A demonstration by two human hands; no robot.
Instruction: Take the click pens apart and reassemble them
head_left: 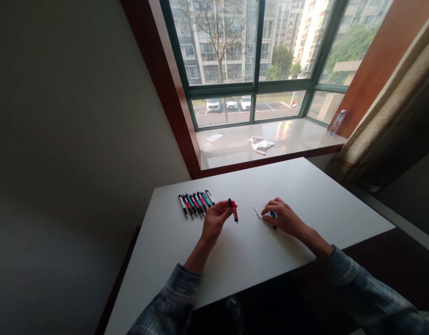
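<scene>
One red pen (235,215) in left hand (213,222), clamped between thumb and fingertips. Shows black at the upper end, points downward, appears clear of the white table (242,265). On the other side, right hand (282,218), with fingers curled and fingertips close together at a thin white rod (266,226). Cannot tell whether clamped on it or only beside it. Under the same hand, a teal piece (273,214), partly hidden by the fingers; cannot tell whether held.

Beyond and to the left of left hand, a row of pens (196,204) on the table, laid side by side at a slant, in white, red and teal, with black grips. At both wrists, plaid sleeves (179,291). Behind the table, a window sill (231,153), bearing a crumpled white sheet (261,145) and, at the right end, a clear bottle (337,123). Beside the bottle, a curtain (395,83).
</scene>
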